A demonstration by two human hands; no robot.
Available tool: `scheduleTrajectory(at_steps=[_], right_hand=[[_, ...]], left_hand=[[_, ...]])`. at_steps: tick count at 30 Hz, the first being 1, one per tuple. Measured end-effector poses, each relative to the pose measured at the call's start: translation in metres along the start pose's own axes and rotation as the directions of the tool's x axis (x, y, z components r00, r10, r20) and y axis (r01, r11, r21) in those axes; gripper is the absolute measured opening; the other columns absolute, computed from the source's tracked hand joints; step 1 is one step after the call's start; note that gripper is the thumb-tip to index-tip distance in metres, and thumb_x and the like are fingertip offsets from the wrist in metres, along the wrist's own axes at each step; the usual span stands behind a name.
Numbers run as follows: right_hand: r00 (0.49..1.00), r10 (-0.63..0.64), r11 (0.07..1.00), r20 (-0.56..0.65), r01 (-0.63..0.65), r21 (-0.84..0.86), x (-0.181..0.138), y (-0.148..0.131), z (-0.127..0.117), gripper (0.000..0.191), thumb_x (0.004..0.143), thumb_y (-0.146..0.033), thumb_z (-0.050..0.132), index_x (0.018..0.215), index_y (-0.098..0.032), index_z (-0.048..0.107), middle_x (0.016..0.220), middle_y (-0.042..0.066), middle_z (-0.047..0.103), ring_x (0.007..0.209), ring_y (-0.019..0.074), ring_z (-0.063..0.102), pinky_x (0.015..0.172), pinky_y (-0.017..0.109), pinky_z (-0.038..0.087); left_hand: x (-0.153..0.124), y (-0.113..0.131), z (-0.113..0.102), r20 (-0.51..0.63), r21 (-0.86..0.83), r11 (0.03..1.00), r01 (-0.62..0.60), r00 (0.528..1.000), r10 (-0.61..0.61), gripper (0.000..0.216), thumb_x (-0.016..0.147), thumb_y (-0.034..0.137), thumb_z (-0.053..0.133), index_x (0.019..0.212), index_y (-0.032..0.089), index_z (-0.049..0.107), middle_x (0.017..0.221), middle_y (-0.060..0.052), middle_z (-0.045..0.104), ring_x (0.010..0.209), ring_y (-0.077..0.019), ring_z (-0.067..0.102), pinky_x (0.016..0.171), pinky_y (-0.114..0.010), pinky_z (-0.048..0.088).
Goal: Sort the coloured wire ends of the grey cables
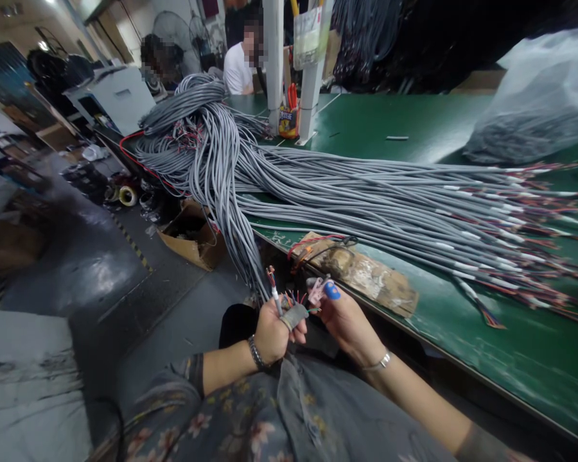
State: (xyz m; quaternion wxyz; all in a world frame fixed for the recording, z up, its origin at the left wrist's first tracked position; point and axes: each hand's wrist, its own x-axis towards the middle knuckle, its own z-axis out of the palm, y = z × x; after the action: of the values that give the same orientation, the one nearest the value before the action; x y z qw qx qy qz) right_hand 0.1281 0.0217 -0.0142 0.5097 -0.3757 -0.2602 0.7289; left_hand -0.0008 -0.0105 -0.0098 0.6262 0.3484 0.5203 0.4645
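My left hand point(271, 337) is closed around the end of a grey cable point(276, 300), whose white-banded tip and thin coloured wires stick up past the fingers. A grey wrapping point(295, 317) covers what looks like the thumb of that hand. Just to the right, my right hand point(343, 317) pinches a small pink piece point(316, 290), its exact kind unclear. A blue patch point(332, 290) sits on the right thumb. Thin coloured wires point(296, 298) show between the two hands. Behind my left hand, a bunch of grey cables point(243, 247) hangs down from the bench.
Many grey cables point(347, 186) lie along the green bench point(525, 372), stripped ends to the right. A taped cardboard piece point(376, 276) lies at its near edge. An open carton point(192, 237) stands on the floor. Across the bench is a person point(238, 67).
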Motion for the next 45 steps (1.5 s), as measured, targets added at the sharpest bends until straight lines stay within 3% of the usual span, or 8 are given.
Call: scheduleTrajectory(at_steps=[12,16,23,28,35,38,42,45], right_hand=[[1.000,0.027,0.998,0.001,-0.027,0.060,0.002,0.000,-0.002,0.035,0.057,-0.053,0.079,0.072,-0.022,0.069,0.065,0.000,0.062,0.059,0.0140,0.048,0.057,0.027,0.040],[0.999,0.036,0.997,0.007,-0.036,0.065,0.001,0.001,0.000,0.036,0.060,-0.056,0.076,0.073,-0.023,0.069,0.069,0.001,0.063,0.061,0.0148,0.050,0.057,0.028,0.042],[0.947,0.204,0.979,0.247,-0.201,-0.036,-0.005,0.000,-0.012,0.042,0.060,-0.059,0.074,0.072,-0.019,0.068,0.066,0.002,0.061,0.058,0.0134,0.052,0.054,0.027,0.044],[0.966,0.167,0.966,0.199,-0.120,-0.231,-0.010,0.001,-0.011,0.028,0.061,-0.041,0.080,0.068,-0.018,0.067,0.060,-0.002,0.059,0.053,0.0102,0.047,0.054,0.025,0.040],[0.971,0.050,0.921,0.235,0.046,-0.386,-0.012,-0.002,-0.007,0.024,0.064,-0.039,0.078,0.068,-0.019,0.066,0.063,-0.001,0.064,0.059,0.0143,0.054,0.064,0.029,0.043],[0.974,0.025,0.926,0.224,0.062,-0.373,-0.011,-0.001,-0.012,0.025,0.066,-0.042,0.076,0.070,-0.019,0.067,0.065,0.000,0.064,0.061,0.0142,0.054,0.064,0.029,0.044],[0.975,0.073,0.957,0.209,-0.010,-0.290,-0.014,0.003,-0.013,0.033,0.058,-0.039,0.082,0.081,-0.021,0.067,0.074,0.001,0.067,0.068,0.0160,0.058,0.067,0.031,0.045],[0.978,0.057,0.967,0.199,-0.004,-0.256,-0.019,0.006,-0.009,0.031,0.063,-0.044,0.078,0.077,-0.020,0.063,0.065,0.000,0.065,0.062,0.0159,0.057,0.065,0.032,0.045]], left_hand=[[0.001,0.003,0.002,0.012,0.042,0.999,0.026,1.000,-0.027,0.040,0.063,0.051,0.070,0.064,0.017,0.049,0.045,0.002,0.057,0.032,-0.0073,0.049,0.032,-0.016,0.026],[0.000,0.002,0.001,0.015,0.065,0.998,0.022,1.000,-0.023,0.041,0.064,0.052,0.069,0.064,0.016,0.049,0.046,0.002,0.057,0.032,-0.0072,0.049,0.032,-0.016,0.026],[-0.004,-0.001,-0.008,0.031,0.079,0.997,0.018,0.999,-0.021,0.045,0.063,0.058,0.068,0.064,0.016,0.051,0.047,0.001,0.057,0.032,-0.0070,0.048,0.032,-0.017,0.027],[-0.006,0.003,-0.010,0.073,0.146,0.988,0.050,0.995,-0.061,0.043,0.061,0.054,0.071,0.061,0.016,0.051,0.046,0.002,0.056,0.033,-0.0075,0.049,0.032,-0.017,0.029],[-0.002,0.006,-0.010,0.242,0.265,0.957,0.117,0.953,-0.184,0.036,0.060,0.047,0.072,0.058,0.016,0.053,0.045,0.000,0.055,0.034,-0.0087,0.049,0.033,-0.018,0.030],[0.000,0.001,-0.013,0.182,0.211,0.971,0.110,0.972,-0.150,0.036,0.062,0.048,0.070,0.062,0.016,0.053,0.046,0.001,0.056,0.033,-0.0091,0.050,0.032,-0.018,0.027],[0.003,-0.004,-0.014,0.076,0.078,0.993,0.093,0.992,-0.099,0.041,0.063,0.054,0.066,0.062,0.017,0.049,0.045,0.001,0.057,0.032,-0.0088,0.050,0.031,-0.017,0.024],[0.004,-0.005,-0.012,0.065,0.066,0.993,0.098,0.993,-0.103,0.045,0.061,0.057,0.067,0.060,0.016,0.048,0.045,0.001,0.056,0.032,-0.0089,0.050,0.031,-0.017,0.024]])
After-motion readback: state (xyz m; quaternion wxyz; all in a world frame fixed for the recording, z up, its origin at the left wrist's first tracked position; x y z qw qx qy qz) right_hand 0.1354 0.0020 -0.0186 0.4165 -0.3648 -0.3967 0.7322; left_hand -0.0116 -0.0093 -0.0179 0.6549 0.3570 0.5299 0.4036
